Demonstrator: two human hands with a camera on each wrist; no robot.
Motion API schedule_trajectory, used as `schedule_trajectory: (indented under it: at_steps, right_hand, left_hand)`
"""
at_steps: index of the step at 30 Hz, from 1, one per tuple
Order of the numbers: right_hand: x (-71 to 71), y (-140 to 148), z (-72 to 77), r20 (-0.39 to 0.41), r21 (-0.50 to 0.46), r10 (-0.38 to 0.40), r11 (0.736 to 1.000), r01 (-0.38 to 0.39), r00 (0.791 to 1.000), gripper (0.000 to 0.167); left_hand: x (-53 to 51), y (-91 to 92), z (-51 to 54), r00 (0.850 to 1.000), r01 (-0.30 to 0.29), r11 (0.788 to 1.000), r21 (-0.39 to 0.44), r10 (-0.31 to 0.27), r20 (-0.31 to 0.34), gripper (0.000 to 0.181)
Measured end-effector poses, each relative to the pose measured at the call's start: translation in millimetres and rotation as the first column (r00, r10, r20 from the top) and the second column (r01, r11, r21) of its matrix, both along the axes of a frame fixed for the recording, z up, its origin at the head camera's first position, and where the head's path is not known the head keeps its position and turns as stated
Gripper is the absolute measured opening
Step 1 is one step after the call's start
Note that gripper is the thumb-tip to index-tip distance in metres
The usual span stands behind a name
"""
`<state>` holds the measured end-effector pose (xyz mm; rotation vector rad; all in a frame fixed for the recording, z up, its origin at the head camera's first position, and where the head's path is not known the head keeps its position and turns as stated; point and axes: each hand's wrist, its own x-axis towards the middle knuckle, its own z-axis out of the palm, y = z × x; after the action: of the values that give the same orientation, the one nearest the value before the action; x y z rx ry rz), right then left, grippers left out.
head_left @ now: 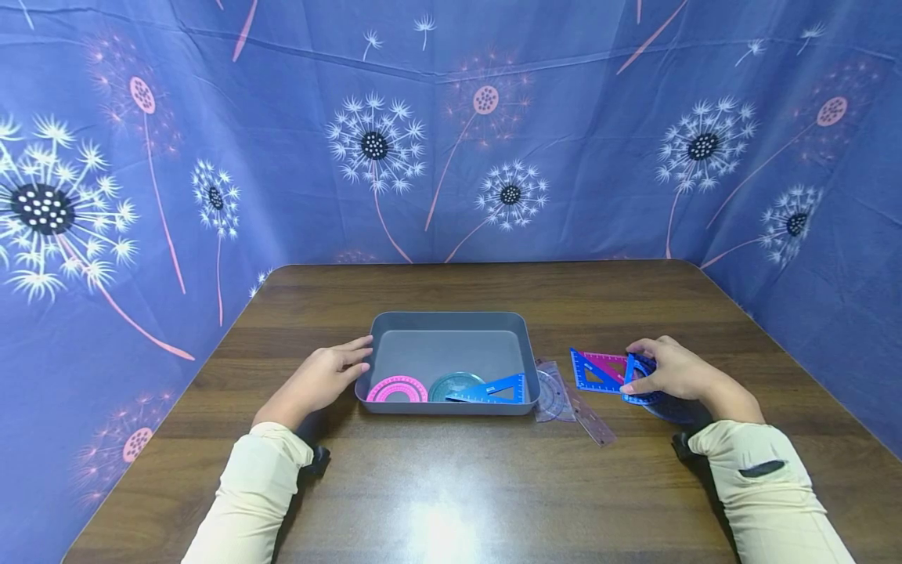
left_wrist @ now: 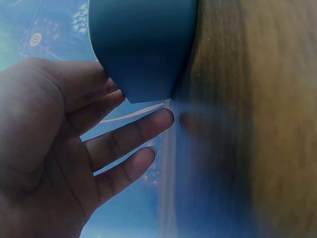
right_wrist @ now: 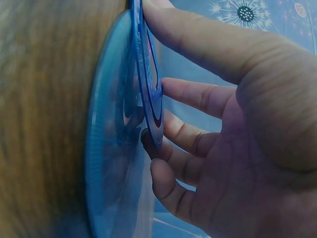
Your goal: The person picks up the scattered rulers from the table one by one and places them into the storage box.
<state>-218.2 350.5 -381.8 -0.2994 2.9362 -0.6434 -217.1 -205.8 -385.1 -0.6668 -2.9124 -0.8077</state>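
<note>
My left hand touches the left wall of a grey tray with extended fingers; in the left wrist view two fingers stand apart from it. Inside the tray's near side lie a pink protractor, a teal round-edged protractor and a blue set square. At the right, my right hand pinches a blue protractor between thumb and fingers. Under it a translucent blue protractor rests on the table. Another blue set square overlaps a magenta one just left of this hand.
Against the tray's right side lie a clear protractor and a clear pinkish ruler. All stand on a brown wooden table. A blue dandelion-patterned cloth hangs behind it and at both sides.
</note>
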Motion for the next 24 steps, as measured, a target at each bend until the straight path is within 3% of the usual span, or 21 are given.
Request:
schedule_trajectory:
  at_steps: [14,24]
  right_hand:
    - [-1.0,-0.7,3.0,-0.046,0.028,-0.016,0.999,0.017,0.999,0.073]
    - [-5.3,0.0,1.1,-0.102,-0.009,-0.037,0.999,0.036,0.994,0.067]
  left_hand:
    - [0.1,0.3,1.3,1.000,-0.004,1.000,0.001,0.004,0.002,0.039]
    - [-1.4,0.0,1.1,1.000,0.003,1.000,0.006,-0.003,-0.001,0.039]
